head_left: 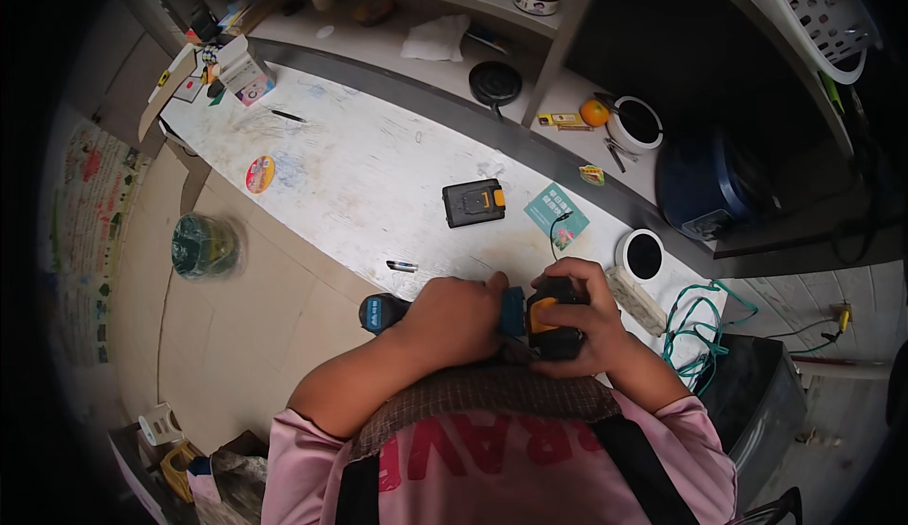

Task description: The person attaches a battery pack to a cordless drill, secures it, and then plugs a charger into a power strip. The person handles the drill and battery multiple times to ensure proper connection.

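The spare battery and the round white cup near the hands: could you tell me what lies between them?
The head view shows a teal card between battery and cup.

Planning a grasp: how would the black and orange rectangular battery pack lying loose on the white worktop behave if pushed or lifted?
The black and orange rectangular battery pack lies flat, so it would probably slide, not roll or tip. Its blocky hard casing looks stiff, and likely heavy for its size. The scuffed white worktop probably gives some friction.
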`<state>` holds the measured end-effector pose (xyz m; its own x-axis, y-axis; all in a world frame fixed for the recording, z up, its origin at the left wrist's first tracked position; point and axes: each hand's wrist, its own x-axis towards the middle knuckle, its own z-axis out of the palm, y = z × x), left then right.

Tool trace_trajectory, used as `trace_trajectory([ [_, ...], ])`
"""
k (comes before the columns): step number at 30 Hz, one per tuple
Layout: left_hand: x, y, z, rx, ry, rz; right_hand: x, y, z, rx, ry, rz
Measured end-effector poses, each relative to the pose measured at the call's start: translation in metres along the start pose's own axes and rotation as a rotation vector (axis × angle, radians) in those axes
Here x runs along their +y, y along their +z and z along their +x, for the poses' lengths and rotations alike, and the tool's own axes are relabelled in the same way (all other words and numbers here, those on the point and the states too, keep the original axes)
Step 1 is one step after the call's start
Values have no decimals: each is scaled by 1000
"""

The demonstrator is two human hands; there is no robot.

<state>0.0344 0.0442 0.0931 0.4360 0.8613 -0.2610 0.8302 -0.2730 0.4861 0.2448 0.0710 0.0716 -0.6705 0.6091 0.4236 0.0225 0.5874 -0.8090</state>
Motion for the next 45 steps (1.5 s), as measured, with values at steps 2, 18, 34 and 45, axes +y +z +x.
trace_trajectory([
  [2, 2, -8, -1, 21, 8, 10, 3, 1, -3, 67, -39, 49],
  [18, 13, -32, -17, -58, 62, -29, 3, -10, -2, 221, -76, 588],
  [34, 15, -28, -10, -49, 49, -21, -17, -13, 18, 96, -177, -139],
  [45, 22, -29, -13, -72, 65, 3, -24, -15, 23, -26, -253, -216],
])
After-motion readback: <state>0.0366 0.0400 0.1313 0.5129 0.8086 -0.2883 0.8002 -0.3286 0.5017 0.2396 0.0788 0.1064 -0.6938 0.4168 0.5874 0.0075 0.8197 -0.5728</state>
